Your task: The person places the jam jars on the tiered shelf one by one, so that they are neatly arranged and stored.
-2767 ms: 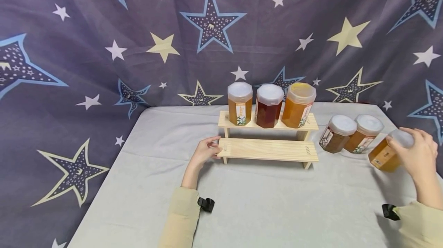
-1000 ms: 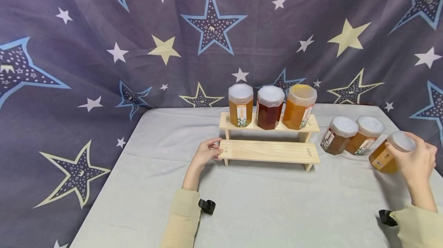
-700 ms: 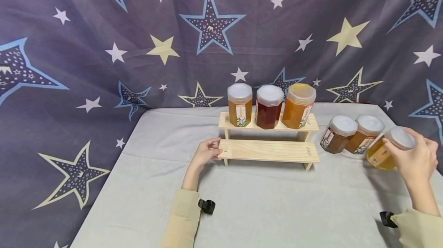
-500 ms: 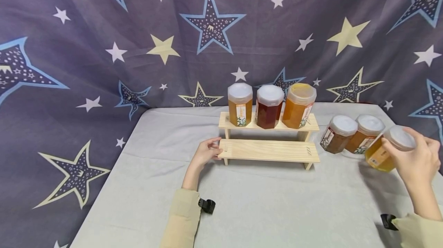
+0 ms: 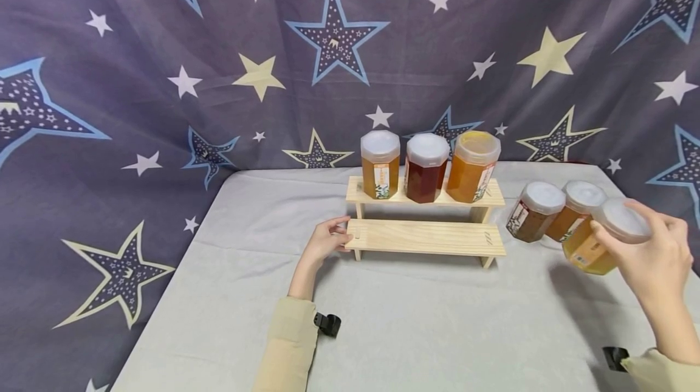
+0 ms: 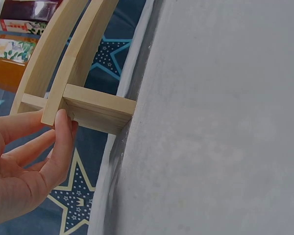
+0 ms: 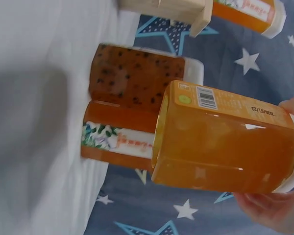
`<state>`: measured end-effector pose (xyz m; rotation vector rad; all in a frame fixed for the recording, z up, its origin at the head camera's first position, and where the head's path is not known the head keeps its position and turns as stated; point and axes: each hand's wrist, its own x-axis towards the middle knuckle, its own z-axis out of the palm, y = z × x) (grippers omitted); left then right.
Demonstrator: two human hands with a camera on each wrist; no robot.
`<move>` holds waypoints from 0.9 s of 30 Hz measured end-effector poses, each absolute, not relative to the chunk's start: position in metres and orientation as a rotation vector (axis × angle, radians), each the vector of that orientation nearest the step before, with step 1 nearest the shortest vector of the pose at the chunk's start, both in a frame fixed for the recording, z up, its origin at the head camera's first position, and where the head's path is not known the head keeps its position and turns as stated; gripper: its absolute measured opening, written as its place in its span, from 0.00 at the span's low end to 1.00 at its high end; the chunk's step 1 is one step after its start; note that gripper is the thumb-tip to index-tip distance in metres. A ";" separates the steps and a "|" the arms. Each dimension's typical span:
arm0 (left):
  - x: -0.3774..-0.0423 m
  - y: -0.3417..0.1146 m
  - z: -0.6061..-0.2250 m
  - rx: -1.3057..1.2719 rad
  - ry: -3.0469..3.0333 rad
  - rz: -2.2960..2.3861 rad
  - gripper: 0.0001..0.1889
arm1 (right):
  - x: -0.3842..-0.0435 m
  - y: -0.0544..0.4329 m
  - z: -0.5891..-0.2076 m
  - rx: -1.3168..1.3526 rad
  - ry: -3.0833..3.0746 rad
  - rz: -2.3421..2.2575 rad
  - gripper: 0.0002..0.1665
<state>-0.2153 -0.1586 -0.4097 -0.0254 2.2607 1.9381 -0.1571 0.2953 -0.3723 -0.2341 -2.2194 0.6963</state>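
1. Since the earlier frame, the clear-walled, faceted jar of amber contents [image 5: 590, 253] has shifted leftward and now hangs raised above the grey cloth-covered desk [image 5: 415, 325], partly covering its neighbour in the head view.
2. Nearest, the right hand [image 5: 658, 255] curls thumb and fingers around this jar at its translucent whitish lid [image 5: 627, 220]. Looking full, it is probably heavy for its size; its walls seem stiff and smooth, perhaps slippery. The lid end gives a hold, but gripping lower on the flat faces would likely carry the weight better.
3. The left hand [image 5: 324, 241] pinches the left end of the lower board [image 5: 421, 237] of a pale wooden two-tier stand [image 5: 479, 216], which looks light, rigid and best steadied there.
4. Right of the stand, a dark-brown faceted jar [image 5: 530, 222] and an orange-brown faceted jar [image 5: 562, 222] stand close together on the desk.
5. Farthest, golden [image 5: 369, 180], dark-red [image 5: 423, 182] and orange [image 5: 462, 179] lidded jars stand on the upper board [image 5: 356, 190].
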 end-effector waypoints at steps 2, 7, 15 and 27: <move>-0.214 -0.158 -0.408 -0.034 2.262 1.938 0.25 | -0.156 0.290 -0.370 -0.207 -2.206 0.720 0.31; -0.214 -0.157 -0.407 -0.055 2.249 1.944 0.25 | -0.153 0.276 -0.365 -0.136 -2.190 0.756 0.31; -0.216 -0.158 -0.410 -0.042 2.260 1.944 0.25 | -0.157 0.256 -0.361 -0.013 -2.140 0.815 0.32; -0.226 -0.162 -0.429 -0.052 2.262 1.956 0.25 | -0.173 0.222 -0.363 0.134 -2.152 0.924 0.33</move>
